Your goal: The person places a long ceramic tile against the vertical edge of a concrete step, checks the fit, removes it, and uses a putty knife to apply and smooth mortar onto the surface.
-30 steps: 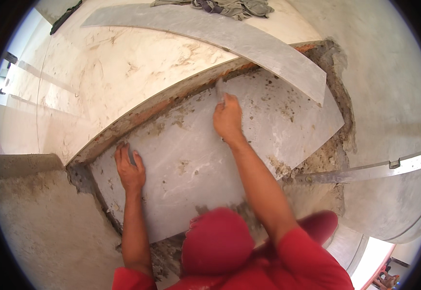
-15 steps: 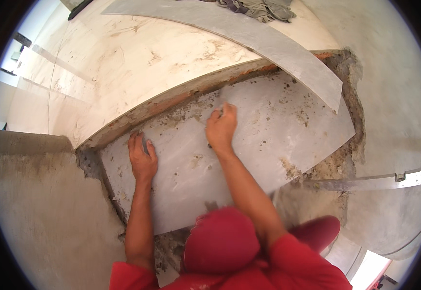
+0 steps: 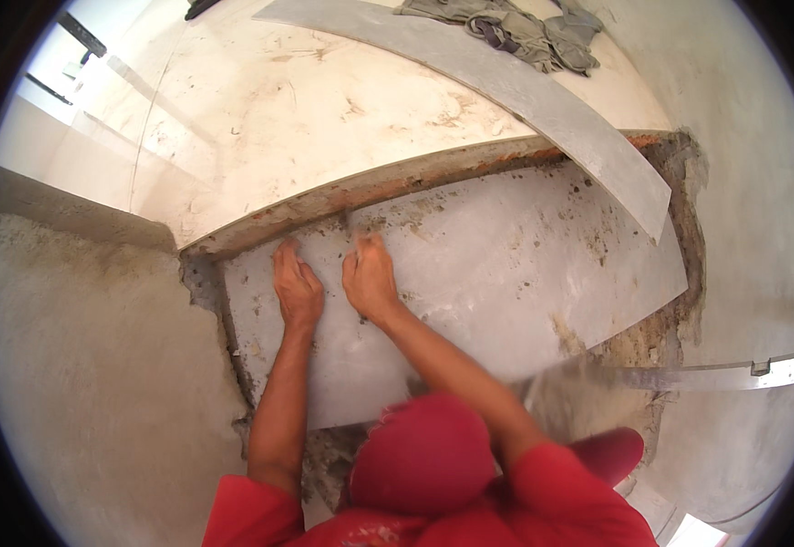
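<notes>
A large grey tile (image 3: 470,273), spotted with crumbs of mortar, lies in the recess in front of me. My left hand (image 3: 299,290) rests on its left part near the far edge, fingers stretched forward and thumb a little apart, holding nothing I can see. Just to the right, my right hand (image 3: 371,281) is over the same tile with its fingers curled closed. A blurred, thin greyish shape shows just beyond the right fingertips; I cannot make out what it is.
A long grey strip of tile (image 3: 543,100) slants across the pale ledge (image 3: 260,118) and overhangs the tile's far right. Crumpled grey-green cloth (image 3: 515,32) lies behind it. At right is a metal straightedge (image 3: 725,376). Rough plastered walls (image 3: 87,319) flank the recess.
My right hand has moved left along the tile, close to my left hand, its fingers still curled. The whole view has shifted slightly; my left hand stays near the tile's left end.
</notes>
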Demonstrator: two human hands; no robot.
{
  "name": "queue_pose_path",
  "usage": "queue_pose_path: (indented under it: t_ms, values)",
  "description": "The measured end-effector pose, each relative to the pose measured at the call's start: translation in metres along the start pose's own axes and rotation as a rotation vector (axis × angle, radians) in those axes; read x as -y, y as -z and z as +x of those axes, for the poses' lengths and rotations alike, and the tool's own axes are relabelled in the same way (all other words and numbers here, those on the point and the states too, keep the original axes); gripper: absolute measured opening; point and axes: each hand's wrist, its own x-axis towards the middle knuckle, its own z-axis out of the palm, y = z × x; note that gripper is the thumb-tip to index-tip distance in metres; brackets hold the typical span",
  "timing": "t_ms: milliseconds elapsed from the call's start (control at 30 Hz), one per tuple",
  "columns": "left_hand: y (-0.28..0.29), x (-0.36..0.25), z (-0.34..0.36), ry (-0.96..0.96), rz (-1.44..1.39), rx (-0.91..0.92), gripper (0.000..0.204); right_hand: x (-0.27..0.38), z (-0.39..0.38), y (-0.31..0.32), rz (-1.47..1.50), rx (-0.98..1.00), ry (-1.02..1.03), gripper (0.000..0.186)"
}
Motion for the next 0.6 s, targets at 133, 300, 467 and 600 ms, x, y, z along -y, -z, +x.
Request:
queue_pose_path:
  t_ms: [133, 300, 467, 600]
  values:
    - [0.016, 0.022, -0.005, -0.013, 0.015, -0.08, 0.031, 0.01, -0.012, 0.008, 0.022, -0.155, -0.02, 0.033]
    - [0.009, 0.004, 0.003, 0.043, -0.061, -0.198, 0.029, 0.005, 0.005, -0.005, -0.12, 0.031, 0.031, 0.032]
    - [0.048, 0.001, -0.04, 0.081, -0.041, -0.298, 0.029, 0.013, -0.016, -0.046, -0.098, 0.302, 0.36, 0.024]
    - [0.093, -0.002, -0.109, 0.21, 0.085, -0.108, 0.034, 0.009, 0.007, 0.021, -0.564, 0.125, 0.482, 0.028]
